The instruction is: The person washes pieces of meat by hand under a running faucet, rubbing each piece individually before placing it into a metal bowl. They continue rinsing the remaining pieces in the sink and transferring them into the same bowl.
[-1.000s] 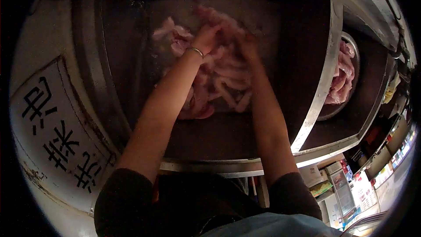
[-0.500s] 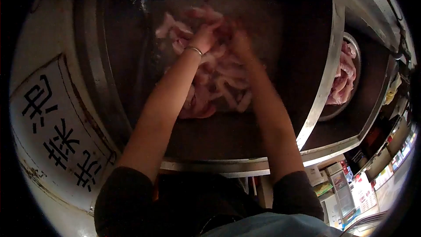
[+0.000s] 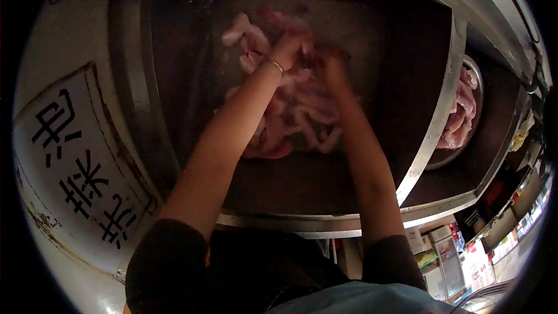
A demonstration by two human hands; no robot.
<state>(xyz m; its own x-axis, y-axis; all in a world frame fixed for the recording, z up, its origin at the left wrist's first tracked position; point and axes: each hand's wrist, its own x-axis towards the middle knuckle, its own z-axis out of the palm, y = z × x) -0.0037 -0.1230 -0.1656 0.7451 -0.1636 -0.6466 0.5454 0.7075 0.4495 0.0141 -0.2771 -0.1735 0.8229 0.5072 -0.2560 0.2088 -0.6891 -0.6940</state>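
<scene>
Pale and pink pieces of raw meat point(image 3: 314, 104), poultry by their look, lie in a heap in the metal sink point(image 3: 401, 110). Over the far part of the heap, my left hand point(image 3: 292, 47), with a bracelet at the wrist, has its fingers curled round a reddish piece of the meat. Close beside it on the right is my right hand point(image 3: 332, 63), turned inward toward the same spot. Its fingers are dark and smeared, so their grip does not show. One lighter piece of meat point(image 3: 237, 29) sticks out at the heap's upper left.
Right of a metal divider point(image 3: 433, 116), a second basin holds a round metal bowl point(image 3: 478, 90) with more raw meat point(image 3: 462, 107). The sink's front rim point(image 3: 290, 225) runs below my forearms. A white sign point(image 3: 75, 163) with black characters is at the left.
The view has shifted, so the sink and meat appear a little farther right and lower. My hands stay close together over the heap, the right one nearer the left.
</scene>
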